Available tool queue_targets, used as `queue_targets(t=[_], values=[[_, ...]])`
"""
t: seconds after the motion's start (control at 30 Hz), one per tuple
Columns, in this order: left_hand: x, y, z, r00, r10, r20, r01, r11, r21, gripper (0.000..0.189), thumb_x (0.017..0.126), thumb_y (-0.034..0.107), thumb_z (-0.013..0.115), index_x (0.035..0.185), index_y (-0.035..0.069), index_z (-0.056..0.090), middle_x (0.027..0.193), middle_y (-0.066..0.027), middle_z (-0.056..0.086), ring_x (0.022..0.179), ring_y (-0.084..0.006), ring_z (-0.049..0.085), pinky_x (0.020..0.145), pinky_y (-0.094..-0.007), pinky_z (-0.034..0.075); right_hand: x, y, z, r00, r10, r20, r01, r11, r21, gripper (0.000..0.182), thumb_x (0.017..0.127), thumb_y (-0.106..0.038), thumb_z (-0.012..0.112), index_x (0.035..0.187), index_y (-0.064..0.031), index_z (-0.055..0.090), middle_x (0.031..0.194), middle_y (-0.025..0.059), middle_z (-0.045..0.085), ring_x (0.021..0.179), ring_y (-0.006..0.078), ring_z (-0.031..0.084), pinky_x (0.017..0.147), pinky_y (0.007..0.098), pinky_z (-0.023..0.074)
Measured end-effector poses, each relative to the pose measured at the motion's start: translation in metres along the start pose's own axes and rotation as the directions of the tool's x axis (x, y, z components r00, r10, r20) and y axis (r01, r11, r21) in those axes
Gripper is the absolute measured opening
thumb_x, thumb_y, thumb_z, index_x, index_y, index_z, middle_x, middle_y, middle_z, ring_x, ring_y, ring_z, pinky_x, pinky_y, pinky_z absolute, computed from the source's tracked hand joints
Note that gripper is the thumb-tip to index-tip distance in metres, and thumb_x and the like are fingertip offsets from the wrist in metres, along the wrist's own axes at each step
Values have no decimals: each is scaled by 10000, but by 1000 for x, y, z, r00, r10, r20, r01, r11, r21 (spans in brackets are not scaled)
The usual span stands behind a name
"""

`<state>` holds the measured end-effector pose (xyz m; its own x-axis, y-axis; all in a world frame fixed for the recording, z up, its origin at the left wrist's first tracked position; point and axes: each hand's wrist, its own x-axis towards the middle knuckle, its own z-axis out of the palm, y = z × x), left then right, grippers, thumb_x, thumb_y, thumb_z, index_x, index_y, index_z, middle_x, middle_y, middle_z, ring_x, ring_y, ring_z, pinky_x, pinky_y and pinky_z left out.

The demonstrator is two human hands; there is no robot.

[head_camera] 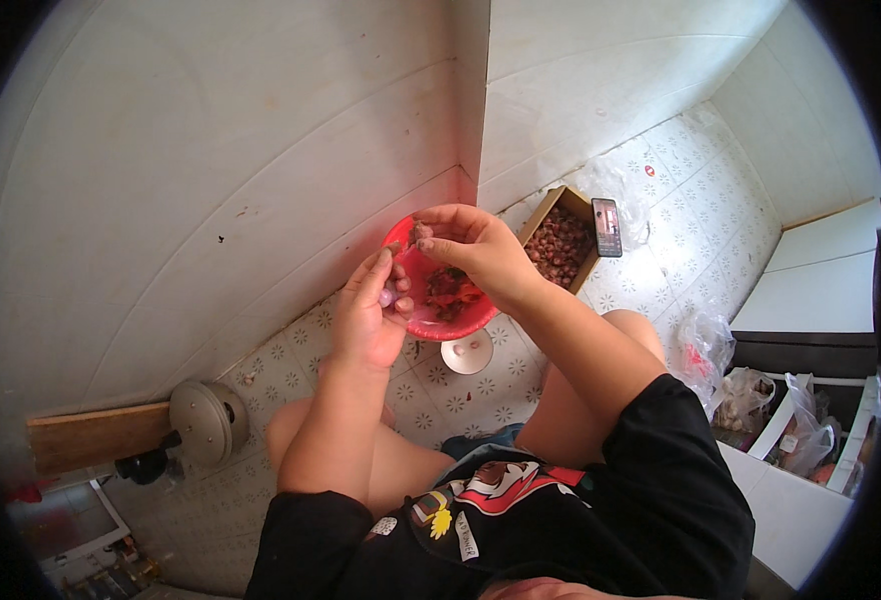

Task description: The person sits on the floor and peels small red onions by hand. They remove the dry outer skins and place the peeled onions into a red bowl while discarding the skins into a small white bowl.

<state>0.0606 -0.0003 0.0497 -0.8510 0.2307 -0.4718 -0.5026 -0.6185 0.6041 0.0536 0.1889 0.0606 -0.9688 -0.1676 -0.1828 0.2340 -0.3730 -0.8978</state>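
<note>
My left hand is curled around a small pale purple shallot, partly hidden by the fingers. Between the thumb and fingers of my right hand is a small brownish-pink shallot piece; whether it is a bulb or only skin is unclear. Both hands are over a red plastic basin, which holds dark red and brown skins. Close in front of the basin, a white bowl on the floor contains a few small pale pieces.
A cardboard box of unpeeled shallots stands right of the basin, with a phone propped at its edge. Plastic bags lie by an open drawer unit at right. A pot lid and wooden board lean at left.
</note>
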Motion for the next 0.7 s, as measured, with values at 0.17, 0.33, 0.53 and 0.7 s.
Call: queue_targets(t=[0.17, 0.33, 0.53, 0.7], values=[[2, -2, -4, 995, 61, 85, -66, 996, 65, 135, 961, 86, 724, 1092, 93, 692, 852, 35, 631, 686, -31, 517, 530, -185, 373, 1, 4, 1, 999, -22, 37, 21, 999, 37, 269, 958, -72, 721, 1197, 14, 633, 1104, 57, 702, 1027, 122, 659, 933, 274, 539], [-2, -1, 11, 974, 219, 59, -226, 911, 346, 197, 920, -21, 729, 1104, 33, 685, 969, -8, 696, 660, 1, 495, 512, -168, 358, 1, 6, 0, 1000, 31, 1, -31, 998, 49, 196, 952, -82, 730, 1102, 19, 655, 1030, 77, 721, 972, 135, 684, 879, 272, 559], [1, -8, 15, 919, 373, 130, -390, 802, 452, 250, 897, -72, 734, 1132, -4, 685, 1043, -46, 722, 797, -35, 598, 699, -182, 493, 2, 9, -3, 1000, 7, 2, -7, 1000, 7, 147, 960, -106, 728, 1020, 27, 710, 938, 63, 739, 900, 121, 684, 832, 271, 562], [-6, 4, 24, 930, 358, 82, -358, 832, 424, 238, 903, -72, 727, 1134, -23, 697, 1071, -81, 734, 923, -103, 662, 857, -230, 542, 0, -3, -7, 1000, 18, -9, -19, 966, -257, 196, 966, -188, 738, 1002, 5, 748, 864, 27, 717, 801, 89, 650, 723, 252, 529]])
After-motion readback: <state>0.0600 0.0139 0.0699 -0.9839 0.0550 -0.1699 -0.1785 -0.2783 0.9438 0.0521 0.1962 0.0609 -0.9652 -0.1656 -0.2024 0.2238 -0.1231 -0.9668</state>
